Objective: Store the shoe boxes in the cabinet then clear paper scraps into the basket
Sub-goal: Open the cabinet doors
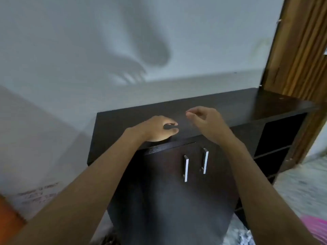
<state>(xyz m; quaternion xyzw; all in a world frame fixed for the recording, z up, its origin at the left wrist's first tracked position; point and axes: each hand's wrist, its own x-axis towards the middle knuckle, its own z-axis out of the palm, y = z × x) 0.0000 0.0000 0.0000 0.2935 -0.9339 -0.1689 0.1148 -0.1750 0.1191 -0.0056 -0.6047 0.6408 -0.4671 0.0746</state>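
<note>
A dark brown cabinet (230, 106) stands against the white wall, its two front doors with silver handles (185, 167) closed. My left hand (159, 128) rests on the cabinet's top near the front edge, fingers curled with thumb and forefinger close together; nothing shows in it. My right hand (203, 119) hovers just above the top, fingers loosely bent and apart, holding nothing. No shoe box is in view. A crumpled whitish paper scrap (122, 238) lies on the floor at the bottom edge. A pink thing, perhaps a basket (316, 227), shows at the bottom right.
Open shelves (276, 147) fill the cabinet's right side. A wooden door frame (297, 50) rises at the right. An orange object (8, 218) sits at the lower left by the wall. The floor is speckled grey.
</note>
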